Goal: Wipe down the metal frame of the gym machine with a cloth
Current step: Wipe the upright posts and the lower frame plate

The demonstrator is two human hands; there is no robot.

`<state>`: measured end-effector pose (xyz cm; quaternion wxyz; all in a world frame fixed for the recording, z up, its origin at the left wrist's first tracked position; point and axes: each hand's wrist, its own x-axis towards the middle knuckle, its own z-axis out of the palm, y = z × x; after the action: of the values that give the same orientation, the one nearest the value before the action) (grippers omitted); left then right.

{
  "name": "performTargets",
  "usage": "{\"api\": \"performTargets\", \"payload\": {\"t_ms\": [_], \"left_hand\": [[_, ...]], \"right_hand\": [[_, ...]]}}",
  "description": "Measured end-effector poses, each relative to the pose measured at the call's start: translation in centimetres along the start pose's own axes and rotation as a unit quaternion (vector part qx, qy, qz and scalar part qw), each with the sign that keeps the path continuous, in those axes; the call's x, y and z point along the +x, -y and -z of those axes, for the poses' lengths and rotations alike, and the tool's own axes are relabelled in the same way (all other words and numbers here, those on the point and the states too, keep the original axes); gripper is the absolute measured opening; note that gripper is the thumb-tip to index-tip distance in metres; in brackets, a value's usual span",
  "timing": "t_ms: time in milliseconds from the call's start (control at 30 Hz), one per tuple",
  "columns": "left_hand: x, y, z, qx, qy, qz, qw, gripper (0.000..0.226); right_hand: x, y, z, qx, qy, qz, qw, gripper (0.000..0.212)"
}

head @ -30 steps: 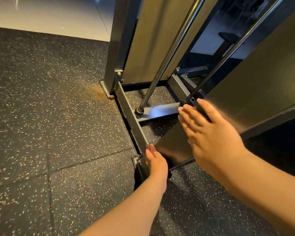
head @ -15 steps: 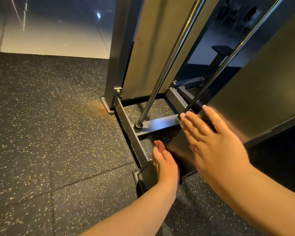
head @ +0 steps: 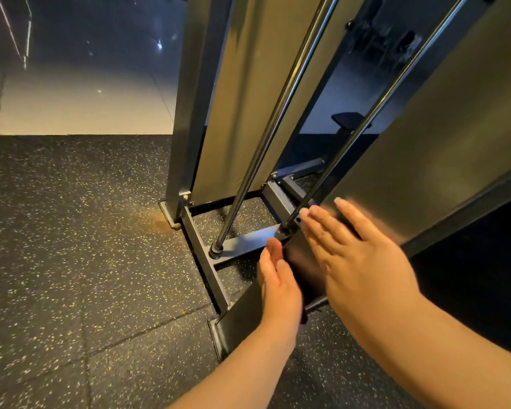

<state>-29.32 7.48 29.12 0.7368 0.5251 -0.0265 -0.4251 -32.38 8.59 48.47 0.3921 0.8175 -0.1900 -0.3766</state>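
- Dark rubber flooring (head: pixel 71 261), flecked with yellow, is filling the view from 7 to 9 o'clock.
- Tile seams (head: pixel 160 325) are crossing it at 7 o'clock.
- A pale glossy surface (head: pixel 77 113) is meeting its far edge at 10 o'clock.
- Light glints (head: pixel 159 45) are sparkling at 11 o'clock.
- A warm orange glow (head: pixel 151 216) is sitting on the rubber, just toward 9 o'clock.
- A dark padded bench (head: pixel 347 118) is showing dimly at 1 o'clock.
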Motion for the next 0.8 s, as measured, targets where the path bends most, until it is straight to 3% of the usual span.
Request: {"api": "performTargets", "payload": {"t_ms": [167, 433, 700, 800], "left_hand": [[-4.0, -6.7, -4.3, 0.015, -0.035, 0.099, 0.994, 0.055], [-12.6, -21.3, -12.6, -0.037, 0.008, 0.064, 0.997, 0.062], [-18.9, -33.9, -18.3, -0.019, 0.056, 0.085, 0.995, 0.062], [-21.0, -38.3, -21.0, -0.021, 0.111, 0.037, 0.993, 0.066]], "right_hand": [[-4.4, -7.5, 3.3, -0.002, 0.002, 0.006, 1.000, 0.067], [-12.0, -19.9, 9.6, -0.010, 0.022, -0.017, 1.000, 0.065], [-18.1, -31.0, 15.6, -0.002, 0.020, -0.019, 1.000, 0.061], [-20.2, -34.4, 17.5, -0.003, 0.009, -0.031, 0.999, 0.063]]}}
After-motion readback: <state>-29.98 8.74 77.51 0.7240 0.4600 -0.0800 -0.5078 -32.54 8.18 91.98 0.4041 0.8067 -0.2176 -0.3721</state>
